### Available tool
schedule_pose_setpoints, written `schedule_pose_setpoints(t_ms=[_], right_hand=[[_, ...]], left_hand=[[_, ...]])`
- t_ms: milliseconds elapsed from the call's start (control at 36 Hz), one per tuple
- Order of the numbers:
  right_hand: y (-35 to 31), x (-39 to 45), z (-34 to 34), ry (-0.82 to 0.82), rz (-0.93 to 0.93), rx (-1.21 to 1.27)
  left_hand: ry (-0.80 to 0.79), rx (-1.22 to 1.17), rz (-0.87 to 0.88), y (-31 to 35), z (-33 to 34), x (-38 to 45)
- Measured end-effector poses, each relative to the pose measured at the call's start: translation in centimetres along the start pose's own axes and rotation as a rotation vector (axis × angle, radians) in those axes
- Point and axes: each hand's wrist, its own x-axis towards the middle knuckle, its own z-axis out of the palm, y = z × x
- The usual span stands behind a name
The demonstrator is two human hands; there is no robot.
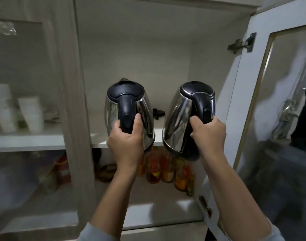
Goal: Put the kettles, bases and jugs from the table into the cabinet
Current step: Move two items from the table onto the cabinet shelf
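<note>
Kettles at shelf edge (103, 145), tilted: left kettle (145, 108) by handle in left hand (126, 141), right kettle (178, 117) in right hand (209, 134). Advice: level bases, slide deep, avoid black plug (158, 113).

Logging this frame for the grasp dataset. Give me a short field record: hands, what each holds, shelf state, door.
left hand: grips handle of left kettle
right hand: grips handle of right kettle
kettle pose: both tilted, at front edge of upper shelf; contact with it unclear
on upper shelf: small black object behind kettles
lower shelf: bottles
cabinet door: open, on right
</note>
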Motion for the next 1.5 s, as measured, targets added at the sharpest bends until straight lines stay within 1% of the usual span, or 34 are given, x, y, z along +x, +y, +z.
schedule_pose_setpoints(t_ms=[194, 333, 500, 583, 778, 889, 1000, 1028, 1194, 1333, 1500], right_hand=[[1.6, 6.6, 4.7, 0.068, -0.051, 0.023], [2.7, 11.5, 7.6, 0.104, -0.047, 0.038], [4.2, 17.7, 10.4, 0.168, -0.044, -0.038], [5.2, 20.7, 11.4, 0.187, -0.039, -0.035], [8.5, 28.6, 14.3, 0.117, -0.003, 0.001], [10.4, 32.6, 15.8, 0.094, 0.033, -0.017], [12.4, 36.1, 17.0, 0.051, 0.04, -0.04], [13.5, 38.0, 17.6, 0.037, 0.032, -0.019], [16.2, 42.0, 19.4, -0.027, 0.073, -0.059], [17.9, 44.8, 20.3, -0.097, 0.101, -0.089], [19.6, 46.7, 21.3, -0.103, 0.131, -0.105]], left_hand=[[-0.057, -0.018, 0.039, -3.3, 6.0, 6.6], [-0.09, -0.055, 0.064, -4.7, 10.8, 11.5], [-0.101, -0.073, 0.089, -6.1, 16.0, 16.0], [-0.113, -0.089, 0.051, -6.9, 18.3, 17.6], [-0.071, -0.053, 0.011, -10.2, 25.1, 20.7], [-0.1, -0.048, -0.062, -11.6, 28.3, 21.8], [-0.111, -0.052, -0.057, -13.3, 31.4, 23.0], [-0.097, -0.047, -0.043, -14.2, 33.4, 23.5], [-0.146, -0.034, -0.1, -16.8, 37.2, 24.5], [-0.141, -0.018, -0.124, -18.3, 39.7, 25.2], [-0.164, 0.034, -0.155, -19.8, 42.1, 26.0]])
